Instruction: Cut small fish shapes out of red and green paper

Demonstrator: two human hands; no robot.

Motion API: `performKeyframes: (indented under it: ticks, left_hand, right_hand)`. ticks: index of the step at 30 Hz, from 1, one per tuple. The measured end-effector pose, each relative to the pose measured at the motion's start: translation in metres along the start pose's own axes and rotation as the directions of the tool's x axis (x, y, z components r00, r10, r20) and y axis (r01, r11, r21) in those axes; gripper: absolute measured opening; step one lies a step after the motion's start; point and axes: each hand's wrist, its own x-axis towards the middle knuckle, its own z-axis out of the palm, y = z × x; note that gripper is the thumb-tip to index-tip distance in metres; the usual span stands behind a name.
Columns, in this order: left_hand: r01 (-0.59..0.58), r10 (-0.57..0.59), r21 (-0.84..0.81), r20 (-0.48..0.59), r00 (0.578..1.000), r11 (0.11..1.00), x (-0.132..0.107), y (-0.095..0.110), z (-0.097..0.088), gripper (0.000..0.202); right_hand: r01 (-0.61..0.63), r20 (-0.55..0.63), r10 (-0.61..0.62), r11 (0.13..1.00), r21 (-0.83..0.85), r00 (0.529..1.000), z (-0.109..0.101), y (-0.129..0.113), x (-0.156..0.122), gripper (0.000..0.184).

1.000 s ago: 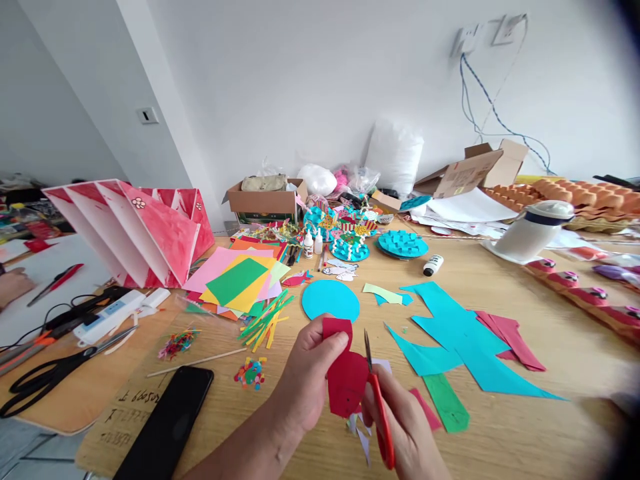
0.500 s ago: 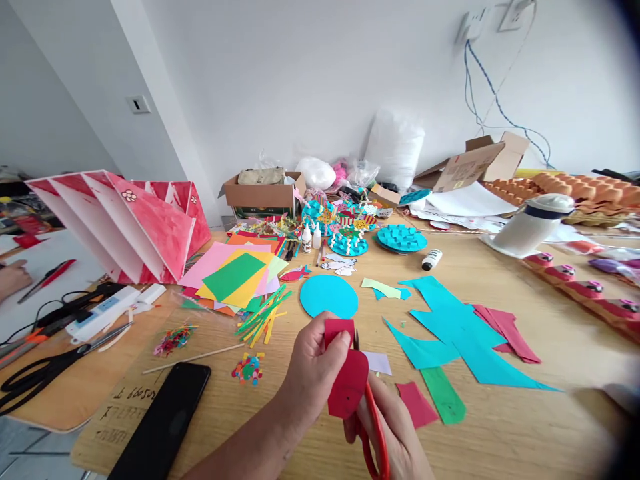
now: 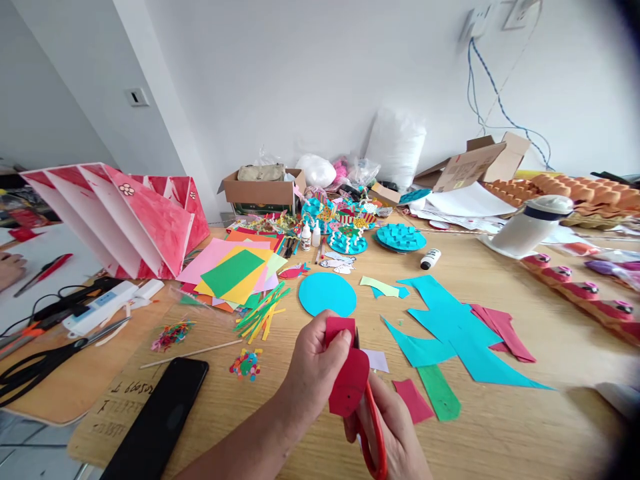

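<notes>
Between thumb and fingers, my left hand (image 3: 317, 357) pinches a piece of red paper (image 3: 350, 380) with a rounded edge and a small dark dot on it. My right hand (image 3: 393, 433) is closed around the red handles of a pair of scissors (image 3: 376, 440). The dark blades touch the right edge of the red paper near its top, partly hidden behind it. Just beyond my hands a blue paper circle (image 3: 327, 293) lies flat on the wooden table. Right of my hands lie a red scrap (image 3: 413, 401), a green piece (image 3: 441, 392) and blue paper offcuts (image 3: 450, 323).
A black phone (image 3: 160, 413) and black-handled scissors (image 3: 50, 367) lie on the left. Behind them are stacked coloured sheets (image 3: 233, 273) and a red-and-white folded stand (image 3: 125, 227). Glue bottles (image 3: 306, 237) stand further back. At far left, another person's hand (image 3: 11, 272) rests on white paper.
My hands and the red paper hold nearly the same position, with the scissors still at its edge. The view has shifted slightly. The other person's hand at far left has moved a little.
</notes>
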Motion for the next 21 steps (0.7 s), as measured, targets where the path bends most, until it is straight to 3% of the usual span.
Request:
performKeyframes:
  ticks: [21]
  left_hand:
    - [0.028, -0.029, -0.024, -0.015, 0.999, 0.999, -0.003, -0.001, 0.006, 0.021]
  right_hand:
    - [-0.016, 0.020, 0.016, 1.000, -0.002, 1.000, -0.004, 0.014, 0.000, 0.044]
